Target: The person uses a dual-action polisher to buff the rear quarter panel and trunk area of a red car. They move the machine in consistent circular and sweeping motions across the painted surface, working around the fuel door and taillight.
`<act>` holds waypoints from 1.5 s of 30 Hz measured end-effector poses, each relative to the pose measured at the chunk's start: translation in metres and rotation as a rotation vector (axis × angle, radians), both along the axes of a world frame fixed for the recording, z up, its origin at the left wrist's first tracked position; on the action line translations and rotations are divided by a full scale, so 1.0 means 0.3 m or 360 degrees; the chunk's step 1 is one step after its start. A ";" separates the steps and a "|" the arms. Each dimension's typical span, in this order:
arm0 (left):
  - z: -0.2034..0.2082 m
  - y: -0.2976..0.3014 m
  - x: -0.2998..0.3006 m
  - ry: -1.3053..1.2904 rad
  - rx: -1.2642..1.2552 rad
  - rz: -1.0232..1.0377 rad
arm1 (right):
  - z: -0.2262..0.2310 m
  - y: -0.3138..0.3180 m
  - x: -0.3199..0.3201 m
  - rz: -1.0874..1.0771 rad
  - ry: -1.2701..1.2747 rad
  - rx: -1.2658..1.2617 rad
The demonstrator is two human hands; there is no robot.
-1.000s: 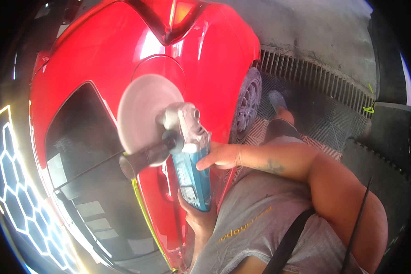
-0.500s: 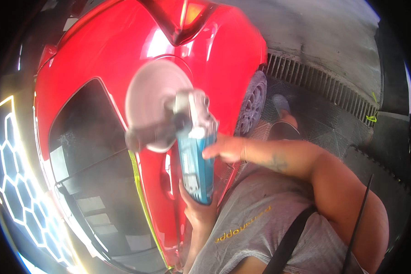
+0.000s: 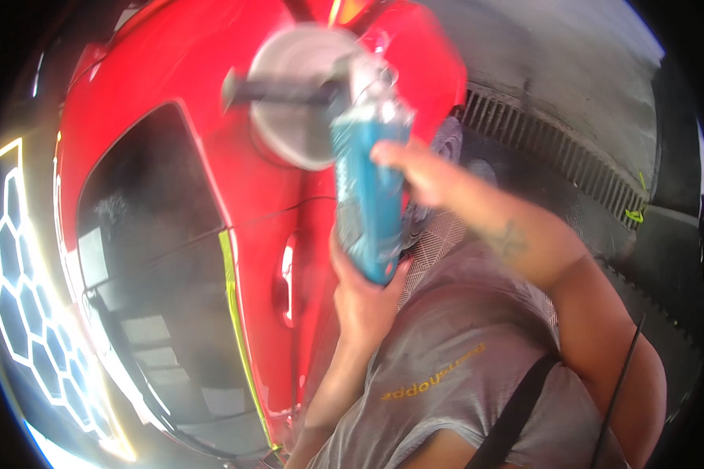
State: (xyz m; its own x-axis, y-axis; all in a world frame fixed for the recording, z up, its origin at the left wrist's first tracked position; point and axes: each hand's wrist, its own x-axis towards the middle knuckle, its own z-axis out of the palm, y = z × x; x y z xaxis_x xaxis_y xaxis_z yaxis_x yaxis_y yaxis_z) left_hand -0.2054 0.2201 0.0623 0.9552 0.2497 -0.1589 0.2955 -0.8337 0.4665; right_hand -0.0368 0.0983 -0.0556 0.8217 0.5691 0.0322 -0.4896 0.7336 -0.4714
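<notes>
A teal polisher [image 3: 369, 199] with a silver-grey head and a pale round pad [image 3: 289, 86] is in both my hands. Its rear end rests in my left hand [image 3: 360, 301], fingers wrapped round it from below. Higher up, my right hand [image 3: 422, 172] grips the right side of the body, thumb on top. No hand is on the black side handle [image 3: 278, 92], which sticks out to the left. The pad, smeared by motion, lies over the red rear side of a car [image 3: 250, 180]; I cannot tell whether its whole face touches the paint.
Yellow-green tape [image 3: 233, 305] runs along the lower edge of the dark side window [image 3: 145, 203]. Below it is a door handle [image 3: 288, 273]. A wheel [image 3: 440, 168], patterned floor tiles [image 3: 438, 242] and a floor grate [image 3: 540, 152] lie to the right. Hexagonal lights [image 3: 35, 305] glow at left.
Both hands have carried the polisher farther from me and to the right across the red panel. The pad now sits closer to the tail light.
</notes>
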 end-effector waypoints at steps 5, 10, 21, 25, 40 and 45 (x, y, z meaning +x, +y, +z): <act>-0.019 0.003 0.008 -0.0074 0.0056 -0.0099 | -0.036 -0.033 0.018 0.0170 0.0005 0.0240; -0.083 0.144 -0.317 -0.0037 0.0294 0.0174 | -0.169 0.171 -0.258 0.0576 0.0027 0.0506; -0.077 0.379 -0.794 -0.0126 0.0951 0.0092 | -0.259 0.425 -0.600 0.1217 -0.0174 0.0703; -0.114 0.341 -0.639 -0.0172 0.0844 0.0118 | -0.263 0.359 -0.479 0.0964 -0.0162 0.0630; -0.075 0.392 -0.731 -0.0179 0.0512 0.0112 | -0.106 0.326 -0.567 0.0909 -0.0110 0.0306; -0.093 0.261 -0.457 -0.0190 0.0424 -0.0041 | -0.123 0.195 -0.358 0.0505 -0.0109 0.0211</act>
